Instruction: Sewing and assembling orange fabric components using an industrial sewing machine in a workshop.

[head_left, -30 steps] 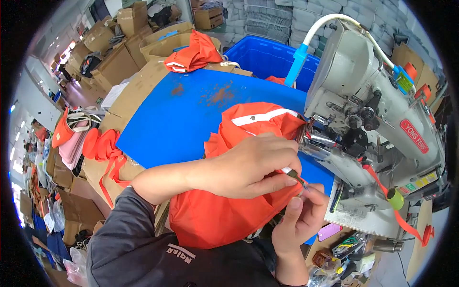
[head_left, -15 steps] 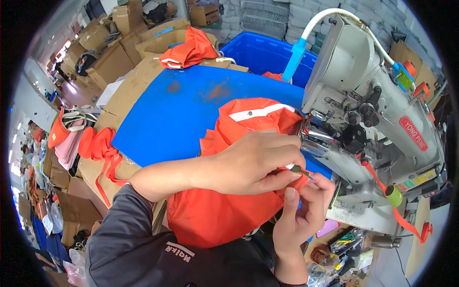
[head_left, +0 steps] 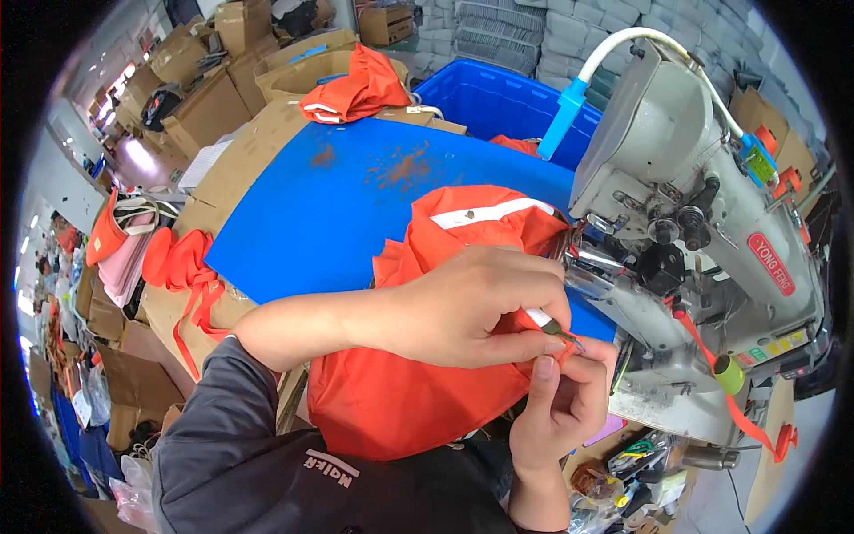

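Note:
A large piece of orange fabric (head_left: 409,400) with a white strip lies across my lap and up onto the blue table, its far end beside the sewing machine (head_left: 685,178). My left hand (head_left: 476,307) is closed in a pinch on a small slim tool (head_left: 553,327), dark green with a white part, whose exact kind I cannot make out. Its tip meets a folded edge of the fabric. Just below and right, my right hand (head_left: 569,392) pinches that same edge between thumb and fingers. The fingertips of both hands nearly touch.
Reddish lint dots the blue tabletop (head_left: 302,205). Orange ribbon (head_left: 173,267) lies at its left edge; another orange bundle (head_left: 360,84) sits at the back. Behind stands a blue bin (head_left: 489,98). Tools and bottles fill a tray (head_left: 578,472) at lower right.
The view has shifted slightly. Both hands stay at the same fabric edge, and a little more of the slim tool shows between the left fingers.

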Tool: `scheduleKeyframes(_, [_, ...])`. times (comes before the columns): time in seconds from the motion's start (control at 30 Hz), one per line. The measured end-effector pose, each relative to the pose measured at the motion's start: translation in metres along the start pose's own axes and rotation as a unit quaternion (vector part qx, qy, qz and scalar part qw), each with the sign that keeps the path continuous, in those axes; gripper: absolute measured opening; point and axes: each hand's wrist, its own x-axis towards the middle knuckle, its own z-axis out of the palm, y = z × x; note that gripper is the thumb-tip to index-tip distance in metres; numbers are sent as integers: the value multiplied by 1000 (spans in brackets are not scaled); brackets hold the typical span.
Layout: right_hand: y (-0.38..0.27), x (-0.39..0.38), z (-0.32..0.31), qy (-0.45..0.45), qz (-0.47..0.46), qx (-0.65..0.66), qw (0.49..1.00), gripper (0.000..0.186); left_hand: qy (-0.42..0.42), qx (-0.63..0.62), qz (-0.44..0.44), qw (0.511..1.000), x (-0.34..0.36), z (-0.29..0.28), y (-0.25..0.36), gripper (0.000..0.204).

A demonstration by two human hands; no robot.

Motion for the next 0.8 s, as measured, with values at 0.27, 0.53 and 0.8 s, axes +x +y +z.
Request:
scheduleKeyframes(0.27, [-1, -5, 1, 11, 25, 54, 998, 16, 21, -13, -8, 1000, -2, 6, -1, 25])
scheduleKeyframes(0.53, [0, -3, 0, 8, -1, 16, 1000, 18, 22, -23, -18, 999, -3, 8, -1, 23])
scheduleKeyframes(0.8, [-1, 0, 7, 43, 30, 120, 991, 19, 24, -34, -25, 999, -2, 12, -1, 23])
